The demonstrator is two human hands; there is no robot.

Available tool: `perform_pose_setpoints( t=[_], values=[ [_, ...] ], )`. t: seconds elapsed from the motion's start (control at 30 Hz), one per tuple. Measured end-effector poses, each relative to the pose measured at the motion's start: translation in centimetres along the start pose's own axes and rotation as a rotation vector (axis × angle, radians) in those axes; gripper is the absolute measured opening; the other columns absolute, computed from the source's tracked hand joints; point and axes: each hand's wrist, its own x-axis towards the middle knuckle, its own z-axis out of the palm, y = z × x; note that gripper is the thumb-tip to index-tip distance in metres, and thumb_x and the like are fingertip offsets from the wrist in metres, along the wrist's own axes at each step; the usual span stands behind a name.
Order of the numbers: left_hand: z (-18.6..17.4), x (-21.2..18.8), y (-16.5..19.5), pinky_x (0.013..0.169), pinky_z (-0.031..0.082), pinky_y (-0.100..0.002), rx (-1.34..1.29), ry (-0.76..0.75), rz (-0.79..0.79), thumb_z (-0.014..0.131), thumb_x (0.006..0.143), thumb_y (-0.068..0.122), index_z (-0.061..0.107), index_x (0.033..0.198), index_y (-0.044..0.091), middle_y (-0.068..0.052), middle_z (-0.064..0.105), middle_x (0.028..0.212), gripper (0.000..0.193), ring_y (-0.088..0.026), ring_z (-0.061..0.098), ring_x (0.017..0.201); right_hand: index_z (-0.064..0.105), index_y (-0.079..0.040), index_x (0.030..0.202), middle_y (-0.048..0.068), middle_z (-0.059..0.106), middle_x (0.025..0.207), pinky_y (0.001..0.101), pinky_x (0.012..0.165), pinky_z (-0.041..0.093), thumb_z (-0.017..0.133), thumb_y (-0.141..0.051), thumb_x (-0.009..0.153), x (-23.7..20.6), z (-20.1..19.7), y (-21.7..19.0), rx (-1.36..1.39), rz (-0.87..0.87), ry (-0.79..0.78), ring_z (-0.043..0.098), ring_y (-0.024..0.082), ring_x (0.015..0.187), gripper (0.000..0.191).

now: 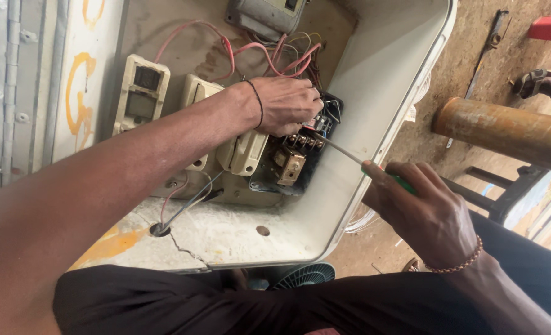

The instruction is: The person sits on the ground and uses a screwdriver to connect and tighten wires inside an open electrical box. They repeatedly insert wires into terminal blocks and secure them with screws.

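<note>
Head view looks down into a cream plastic enclosure (375,133) lying open, with its wiring exposed. Near the enclosure's middle sits a dark terminal block (303,149) with a row of screw heads along its top. The right hand (427,214) is closed around the green handle of a screwdriver (375,167), just outside the enclosure's right wall; the thin steel shaft crosses over that wall and its tip meets the top of the terminal block. The left hand (288,105) reaches in from the enclosure's left side, fingers curled and pinched right at the block's upper edge, seemingly on a wire end, though the fingers hide what they hold. Pink wires (269,53) loop from the block toward a grey box (263,15) at the enclosure's far end. Left of the block stand cream switch units (142,93), and a thin cable runs into a hole (159,229) in the enclosure's near wall, which is cracked beside it.

The screwdriver looks light and rigid, best gripped on the handle as it is, with the tip kept square since it can slip off small screw heads. The wires appear soft and springy; the block's old plastic seems brittle.

A rusty pipe (505,133) lies beyond the enclosure's right wall.
</note>
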Motion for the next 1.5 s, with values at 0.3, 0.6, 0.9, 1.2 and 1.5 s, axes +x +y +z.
perform_pose_setpoints(
  t=[0.3,0.6,0.9,1.2,1.5],
  values=[
    [0.1,0.1,-0.2,0.093,0.054,-0.042,0.016,0.006,0.026,0.073,0.084,0.019,0.065,0.106,-0.004,-0.017,0.067,0.108,0.033,-0.032,0.063,0.105,0.066,-0.011,0.133,0.006,0.069,0.1,0.0297,0.057,0.061,0.073,-0.019,0.087,0.0,0.2,-0.7,-0.078,-0.049,-0.025,0.064,0.016,0.081,0.048],
    [-0.2,0.0,0.0,0.093,0.053,-0.042,0.007,0.005,0.026,0.073,0.081,0.017,0.065,0.105,-0.005,-0.018,0.067,0.107,0.033,-0.033,0.063,0.106,0.06,-0.013,0.125,0.002,0.068,0.09,0.0272,0.048,0.055,0.057,-0.041,0.102,1.8,-0.2,1.4,-0.274,0.41,-0.554,0.063,0.015,0.061,0.037],
    [-0.2,0.4,-0.3,0.091,0.055,-0.045,-0.012,-0.021,0.014,0.074,0.081,0.016,0.066,0.101,-0.004,-0.019,0.068,0.105,0.03,-0.035,0.065,0.106,0.059,-0.008,0.107,0.007,0.062,0.094,0.0372,0.063,0.061,0.06,-0.035,0.098,3.5,-1.1,-1.9,-0.312,-0.03,-0.115,0.066,0.022,0.083,0.028],
    [-0.3,0.4,-0.5,0.09,0.055,-0.045,0.014,0.003,0.039,0.076,0.077,0.016,0.067,0.098,-0.004,-0.02,0.068,0.104,0.03,-0.037,0.066,0.105,0.055,0.0,0.103,0.009,0.058,0.081,0.0316,0.046,0.055,0.051,-0.041,0.103,5.1,-1.0,-1.1,-0.301,-0.104,-0.253,0.057,0.017,0.06,0.041],
    [-0.1,0.2,-0.4,0.09,0.055,-0.046,-0.015,0.032,0.04,0.075,0.08,0.017,0.067,0.099,-0.004,-0.02,0.068,0.104,0.029,-0.037,0.066,0.104,0.056,-0.01,0.108,0.003,0.064,0.075,0.0287,0.045,0.053,0.041,-0.042,0.11,6.5,-1.6,-1.2,-0.401,0.297,-0.786,0.057,0.013,0.051,0.036]
  ],
)
